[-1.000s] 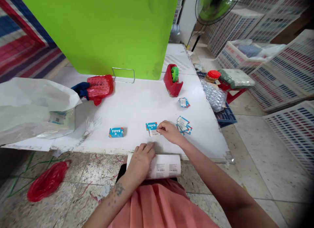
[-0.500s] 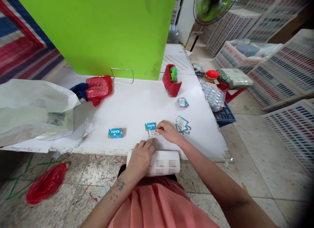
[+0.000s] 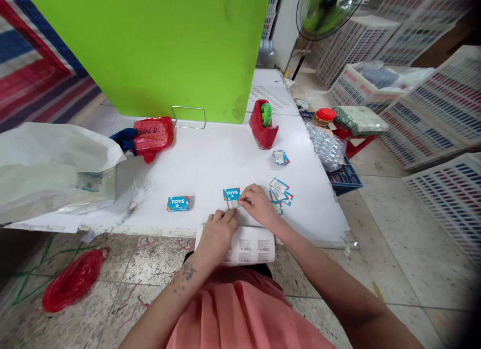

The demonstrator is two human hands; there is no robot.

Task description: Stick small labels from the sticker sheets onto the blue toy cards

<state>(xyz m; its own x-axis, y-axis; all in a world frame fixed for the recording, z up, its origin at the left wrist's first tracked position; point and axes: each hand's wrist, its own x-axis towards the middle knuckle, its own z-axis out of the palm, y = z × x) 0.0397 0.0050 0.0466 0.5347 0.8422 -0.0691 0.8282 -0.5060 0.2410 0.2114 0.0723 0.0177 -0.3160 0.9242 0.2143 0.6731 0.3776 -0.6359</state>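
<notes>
A blue TOYS card lies on the white table, with a white barcode label over its lower part. My right hand is closed in a pinch at the label's right edge. The forefinger of my left hand reaches out to the label's lower edge, the other fingers loosely bent. Under that hand a roll of printed barcode labels rests at the table's front edge, against my lap. Several labelled cards lie fanned out to the right, partly behind my right hand. On the left sits a stack of TOYS cards.
Behind stand a red tape dispenser, a small card pile and a tall green board. A red packet, white ties and a plastic bag occupy the left. Crates line the right.
My left hand has shifted slightly up, its forefinger now at the label. My right hand stays pinched there, and the label sits a little more flush against the card.
</notes>
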